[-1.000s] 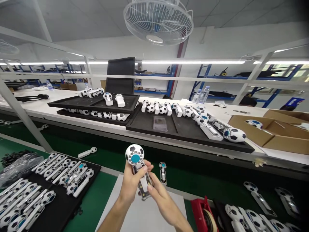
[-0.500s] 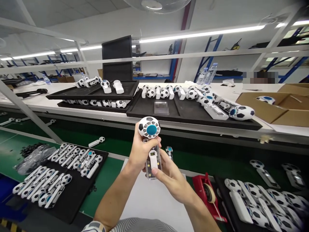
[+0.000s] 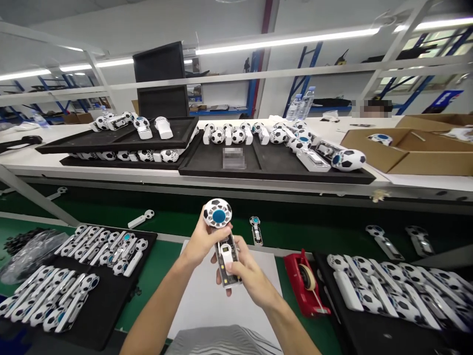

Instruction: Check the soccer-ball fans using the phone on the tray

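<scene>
Between my hands is a handheld fan (image 3: 219,215) with a soccer-ball head, radial slots and a blue centre. Its clear-cased handle has a white strip with a small dark display. My left hand (image 3: 201,241) is closed round the neck, thumb across it just under the head. Lower down, my right hand (image 3: 249,268) grips the handle, its thumb pressing on the white strip. The fan is held upright, slotted face toward me, above a white sheet (image 3: 207,305). A similar fan (image 3: 255,230) lies behind my hands on the green bench.
Black foam trays with rows of similar fans lie at left (image 3: 111,305) and right (image 3: 369,335). A red tape dispenser (image 3: 295,281) stands right of the sheet. The raised shelf (image 3: 148,176) ahead carries more trays and a cardboard box (image 3: 373,155). A plastic bag (image 3: 33,256) lies far left.
My hands and the fan have come slightly lower and to the left in view, with the fan still held. The camera view has shifted, so the surroundings sit further left.
</scene>
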Demonstrator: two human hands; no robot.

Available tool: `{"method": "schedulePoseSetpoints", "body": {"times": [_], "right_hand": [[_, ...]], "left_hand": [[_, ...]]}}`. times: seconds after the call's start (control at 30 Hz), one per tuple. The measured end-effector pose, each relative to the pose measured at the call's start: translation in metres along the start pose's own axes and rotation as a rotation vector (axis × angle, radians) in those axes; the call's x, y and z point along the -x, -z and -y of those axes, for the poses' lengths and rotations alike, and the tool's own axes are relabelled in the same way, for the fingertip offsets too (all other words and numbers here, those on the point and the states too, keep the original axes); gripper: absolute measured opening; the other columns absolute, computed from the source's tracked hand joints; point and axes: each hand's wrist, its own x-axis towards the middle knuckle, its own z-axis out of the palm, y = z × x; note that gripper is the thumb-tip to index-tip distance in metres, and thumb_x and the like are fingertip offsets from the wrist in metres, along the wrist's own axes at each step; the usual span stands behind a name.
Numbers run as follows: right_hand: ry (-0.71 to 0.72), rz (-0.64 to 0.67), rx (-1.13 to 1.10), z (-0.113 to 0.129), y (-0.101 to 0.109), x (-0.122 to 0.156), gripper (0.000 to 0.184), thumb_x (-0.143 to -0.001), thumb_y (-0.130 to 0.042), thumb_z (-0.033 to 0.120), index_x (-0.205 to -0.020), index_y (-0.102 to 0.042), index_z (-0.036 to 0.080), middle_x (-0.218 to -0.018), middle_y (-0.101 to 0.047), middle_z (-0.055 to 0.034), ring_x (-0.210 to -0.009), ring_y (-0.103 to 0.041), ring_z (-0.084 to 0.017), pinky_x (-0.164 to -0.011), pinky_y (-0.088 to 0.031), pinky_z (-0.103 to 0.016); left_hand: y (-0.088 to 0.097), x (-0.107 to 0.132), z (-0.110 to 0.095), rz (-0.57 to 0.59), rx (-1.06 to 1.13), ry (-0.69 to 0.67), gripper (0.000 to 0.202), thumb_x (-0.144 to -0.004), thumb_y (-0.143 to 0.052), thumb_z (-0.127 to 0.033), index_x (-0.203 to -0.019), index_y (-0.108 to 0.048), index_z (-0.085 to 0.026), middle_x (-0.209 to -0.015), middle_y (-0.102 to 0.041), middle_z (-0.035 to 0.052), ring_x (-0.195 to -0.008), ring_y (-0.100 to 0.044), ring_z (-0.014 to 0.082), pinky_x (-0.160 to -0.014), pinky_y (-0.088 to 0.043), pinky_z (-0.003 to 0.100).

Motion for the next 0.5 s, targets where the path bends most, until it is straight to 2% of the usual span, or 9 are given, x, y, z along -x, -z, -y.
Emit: {"method": "schedulePoseSetpoints", "body": {"times": [0.1,0.13,0.17,0.23,0.3,0.37,0.43,0.5], "right_hand": [[-0.114,-0.052,-0.084,-0.023,0.010,0.006,0.057,-0.084,-0.058,0.027,-0.136,-0.036,0.028,-0.100,-0.065,-0.0042,-0.067,-0.069,-0.018,-0.051,-0.055,-0.030],[-0.139,-0.075,-0.110,-0.029,0.013,0.009,0.058,-0.083,-0.058,0.027,-0.137,-0.037,0.027,-0.099,-0.065,-0.0045,-0.069,-0.070,-0.020,-0.052,-0.055,-0.032],[-0.159,-0.098,-0.132,-0.035,0.015,0.011,0.058,-0.083,-0.058,0.027,-0.137,-0.038,0.027,-0.099,-0.065,-0.0048,-0.071,-0.070,-0.021,-0.053,-0.056,-0.033],[-0.177,-0.145,-0.156,-0.043,0.019,0.015,0.057,-0.083,-0.059,0.030,-0.136,-0.040,0.026,-0.100,-0.066,-0.0056,-0.077,-0.071,-0.023,-0.062,-0.057,-0.038],[-0.178,-0.193,-0.145,-0.047,0.022,0.017,0.058,-0.083,-0.062,0.033,-0.136,-0.041,0.025,-0.100,-0.067,-0.0066,-0.082,-0.072,-0.025,-0.073,-0.056,-0.042],[-0.178,-0.256,-0.110,-0.050,0.024,0.013,0.059,-0.082,-0.066,0.039,-0.135,-0.042,0.025,-0.100,-0.068,-0.0079,-0.088,-0.071,-0.028,-0.079,-0.054,-0.045],[-0.204,-0.322,-0.088,-0.054,0.025,0.004,0.062,-0.081,-0.068,0.044,-0.134,-0.043,0.026,-0.104,-0.068,-0.0103,-0.097,-0.069,-0.032,-0.076,-0.054,-0.045],[-0.274,-0.373,-0.085,-0.061,0.027,-0.010,0.062,-0.079,-0.070,0.046,-0.133,-0.045,0.028,-0.113,-0.067,-0.0119,-0.094,-0.068,-0.031,-0.072,-0.054,-0.044]], "left_hand": [[0.047,-0.004,0.048,0.212,-0.150,0.113,0.054,-0.084,-0.068,-0.048,-0.131,-0.053,-0.024,-0.119,-0.068,0.0107,-0.107,-0.065,0.0240,-0.088,-0.054,0.036],[0.067,-0.008,0.067,0.244,-0.239,0.192,0.054,-0.086,-0.065,-0.051,-0.131,-0.055,-0.023,-0.123,-0.067,0.0124,-0.115,-0.062,0.0268,-0.092,-0.053,0.038],[0.089,-0.012,0.087,0.263,-0.369,0.332,0.050,-0.088,-0.059,-0.055,-0.128,-0.058,-0.025,-0.123,-0.068,0.0110,-0.115,-0.063,0.0265,-0.092,-0.053,0.037],[0.137,-0.024,0.122,0.162,-0.523,0.496,0.047,-0.091,-0.055,-0.053,-0.123,-0.061,-0.020,-0.117,-0.069,0.0134,-0.108,-0.066,0.0281,-0.088,-0.055,0.041],[0.190,-0.039,0.146,0.000,-0.692,0.614,0.041,-0.091,-0.060,-0.045,-0.118,-0.062,-0.015,-0.111,-0.069,0.0119,-0.102,-0.066,0.0257,-0.086,-0.055,0.043],[0.248,-0.057,0.157,-0.166,-0.851,0.687,0.035,-0.092,-0.061,-0.041,-0.115,-0.062,-0.015,-0.112,-0.068,0.0089,-0.101,-0.066,0.0223,-0.088,-0.056,0.044],[0.305,-0.075,0.158,-0.314,-1.000,0.712,0.035,-0.092,-0.060,-0.039,-0.117,-0.062,-0.015,-0.120,-0.066,0.0083,-0.107,-0.064,0.0224,-0.093,-0.055,0.046],[0.358,-0.093,0.158,-0.434,-1.140,0.709,0.039,-0.092,-0.060,-0.040,-0.123,-0.060,-0.016,-0.129,-0.061,0.0096,-0.115,-0.061,0.0254,-0.098,-0.053,0.049]]}}
